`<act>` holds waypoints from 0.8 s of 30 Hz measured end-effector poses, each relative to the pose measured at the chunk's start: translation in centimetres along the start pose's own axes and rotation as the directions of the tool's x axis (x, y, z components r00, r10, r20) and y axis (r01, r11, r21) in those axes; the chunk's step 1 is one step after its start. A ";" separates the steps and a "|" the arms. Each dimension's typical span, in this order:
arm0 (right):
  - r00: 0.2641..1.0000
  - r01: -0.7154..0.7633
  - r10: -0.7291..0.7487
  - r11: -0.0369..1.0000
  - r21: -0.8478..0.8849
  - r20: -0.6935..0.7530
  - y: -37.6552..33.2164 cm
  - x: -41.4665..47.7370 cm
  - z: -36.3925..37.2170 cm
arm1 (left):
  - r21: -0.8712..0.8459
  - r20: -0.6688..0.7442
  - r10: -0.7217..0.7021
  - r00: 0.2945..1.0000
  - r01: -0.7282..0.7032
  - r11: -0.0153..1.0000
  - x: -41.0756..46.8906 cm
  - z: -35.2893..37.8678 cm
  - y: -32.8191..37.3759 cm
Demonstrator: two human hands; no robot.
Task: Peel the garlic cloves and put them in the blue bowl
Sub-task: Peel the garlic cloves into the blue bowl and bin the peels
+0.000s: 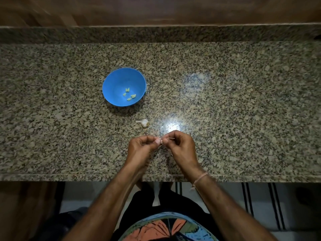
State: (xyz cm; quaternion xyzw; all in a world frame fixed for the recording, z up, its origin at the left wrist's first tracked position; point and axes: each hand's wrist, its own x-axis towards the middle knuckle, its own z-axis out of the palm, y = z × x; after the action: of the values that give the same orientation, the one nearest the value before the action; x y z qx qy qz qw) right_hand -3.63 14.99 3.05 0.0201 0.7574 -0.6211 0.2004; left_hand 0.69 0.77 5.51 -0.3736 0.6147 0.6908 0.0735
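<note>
A blue bowl (112, 80) stands on the granite counter, with several peeled yellowish garlic cloves (129, 95) lying in its bottom. A partly broken white garlic bulb (143, 122) lies on the counter between the bowl and my hands. My left hand (141, 147) and my right hand (180, 145) meet above the counter near its front edge. Between their fingertips they pinch one small garlic clove (161, 141), mostly hidden by the fingers. A thin strip of skin (171, 138) sticks out by my right thumb.
The speckled granite counter (243, 101) runs across the whole view, with a raised back ledge and a wooden wall behind. Its front edge (86, 177) lies just under my wrists. A lamp glare shines right of the bulb. A thread band sits on my right wrist.
</note>
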 end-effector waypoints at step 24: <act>0.961 -0.249 0.200 0.927 0.281 0.190 -0.1 -0.1 -0.5 | 0.063 -0.071 -0.057 0.996 0.061 0.996 0.5 1.6 -1.3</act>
State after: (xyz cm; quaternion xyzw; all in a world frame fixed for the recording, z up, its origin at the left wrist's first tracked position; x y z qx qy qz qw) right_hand -3.68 15.45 3.22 0.0878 0.6281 -0.7019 0.3243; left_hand 0.37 2.37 4.09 -0.4127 0.6276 0.6547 0.0845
